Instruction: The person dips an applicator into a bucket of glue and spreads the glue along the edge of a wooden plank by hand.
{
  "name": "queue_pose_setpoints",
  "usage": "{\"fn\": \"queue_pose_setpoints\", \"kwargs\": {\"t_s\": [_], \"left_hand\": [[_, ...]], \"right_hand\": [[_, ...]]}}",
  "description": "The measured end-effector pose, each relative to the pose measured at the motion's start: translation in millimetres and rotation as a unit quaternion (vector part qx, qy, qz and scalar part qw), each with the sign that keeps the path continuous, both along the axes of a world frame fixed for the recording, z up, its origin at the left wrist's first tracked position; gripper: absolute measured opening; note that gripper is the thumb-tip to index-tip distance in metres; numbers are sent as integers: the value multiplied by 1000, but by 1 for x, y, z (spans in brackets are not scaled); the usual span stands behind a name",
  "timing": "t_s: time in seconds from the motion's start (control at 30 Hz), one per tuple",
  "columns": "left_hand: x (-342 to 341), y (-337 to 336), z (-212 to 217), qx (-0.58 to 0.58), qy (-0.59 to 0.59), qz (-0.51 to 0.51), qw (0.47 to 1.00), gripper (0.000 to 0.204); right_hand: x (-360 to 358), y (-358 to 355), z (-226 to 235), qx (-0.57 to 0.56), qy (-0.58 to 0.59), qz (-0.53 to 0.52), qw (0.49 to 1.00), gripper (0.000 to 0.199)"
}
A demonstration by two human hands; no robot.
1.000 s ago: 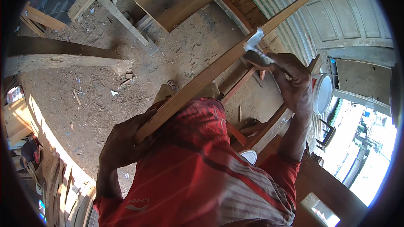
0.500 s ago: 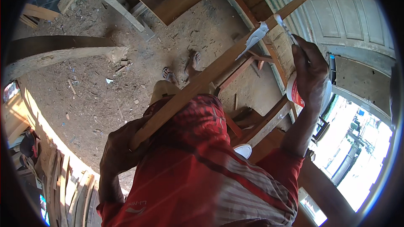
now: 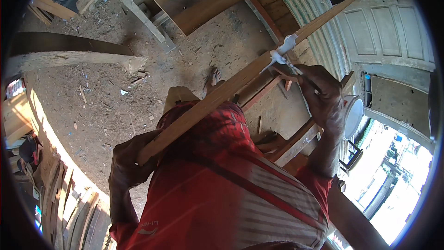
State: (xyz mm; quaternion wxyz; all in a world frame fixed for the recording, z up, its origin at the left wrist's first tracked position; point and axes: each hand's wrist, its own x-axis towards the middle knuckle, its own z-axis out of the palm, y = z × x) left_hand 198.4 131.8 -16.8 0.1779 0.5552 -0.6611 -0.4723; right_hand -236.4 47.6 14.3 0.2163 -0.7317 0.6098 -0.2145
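Observation:
A long narrow wooden board [image 3: 222,97] slants from lower left to upper right in front of me. My left hand [image 3: 132,159] is closed round its near end. Toward the far part, a thick white paste [image 3: 288,43] lies smeared over the wood and its edge. My right hand [image 3: 326,95] is closed on a thin-handled brush [image 3: 293,67], whose white-coated tip touches the board in the paste; its bristles are hidden by the coating. Just beyond my right wrist is a round white tub [image 3: 354,118], partly covered by the hand.
A large wooden panel [image 3: 203,0] stands ahead, with a rough timber beam [image 3: 74,60] at the left. Wood strips [image 3: 60,203] are stacked at lower left. A pale panelled door [image 3: 384,30] is at upper right. Wood scraps litter the dirt floor [image 3: 111,111].
My right hand has moved down and toward me, bringing the brush from above the white paste onto its nearer part. The paste's shape has changed. My left hand still grips the board.

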Motion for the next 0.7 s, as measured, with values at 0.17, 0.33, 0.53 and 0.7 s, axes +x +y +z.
{"fn": "queue_pose_setpoints", "kwargs": {"t_s": [0.17, 0.33, 0.53, 0.7], "left_hand": [[5, -7, -16, -95, 28, -76, 992, 48], [12, -12, -35, -248, 37, -126, 960, 53], [1, -13, -66, -203, 242, -56, 947, 62], [-1, -8, -69, -220, 249, -70, 941, 65]], "right_hand": [[52, 39, 5, -43, 42, 9, 998, 27], [66, 71, 14, 1, -72, -37, 997, 25], [42, 64, -12, -62, -17, -209, 976, 33], [66, 51, -16, -120, 51, -189, 973, 28]]}}
